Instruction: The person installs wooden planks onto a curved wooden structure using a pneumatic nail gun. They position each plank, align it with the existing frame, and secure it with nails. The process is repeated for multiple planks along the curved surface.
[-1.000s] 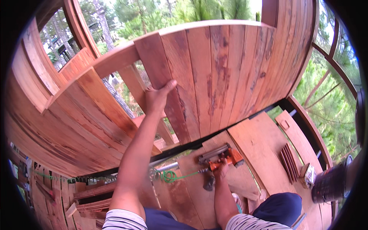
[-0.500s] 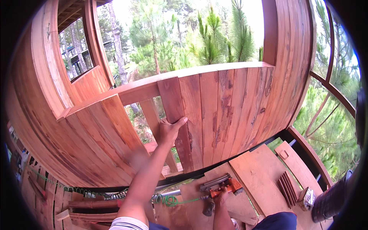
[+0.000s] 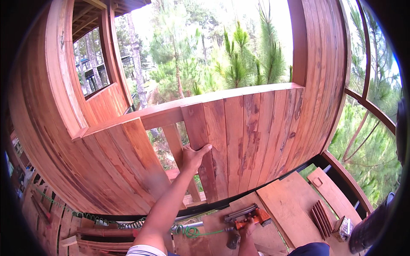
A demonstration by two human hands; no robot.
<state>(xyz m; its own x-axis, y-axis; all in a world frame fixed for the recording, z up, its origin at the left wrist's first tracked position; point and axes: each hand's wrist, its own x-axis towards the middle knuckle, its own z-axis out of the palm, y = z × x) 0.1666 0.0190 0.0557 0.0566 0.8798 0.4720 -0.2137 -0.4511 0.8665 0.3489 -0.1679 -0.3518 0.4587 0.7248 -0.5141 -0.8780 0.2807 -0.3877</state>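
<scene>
My left hand (image 3: 194, 155) grips the left edge of an upright reddish wooden board (image 3: 201, 149), the outermost board of the plank wall (image 3: 260, 141) under a horizontal top rail (image 3: 171, 112). Left of that board is a gap showing an inner stud (image 3: 176, 147) and trees beyond. My right hand (image 3: 247, 225) is low near the floor, closed around the handle of an orange nail gun (image 3: 252, 215). A green coiled air hose (image 3: 188, 231) runs from the gun to the left along the floor.
Loose boards (image 3: 290, 209) lie on the floor at lower right, beside a stack of short wood pieces (image 3: 322, 217) and a small box (image 3: 344, 228). Curved plank walls (image 3: 85, 170) rise to the left with a window opening. More lumber (image 3: 94, 243) lies at lower left.
The view has tilted upward, showing more trees. My left hand has slid lower on the board's edge. My right hand stays on the nail gun near the floor.
</scene>
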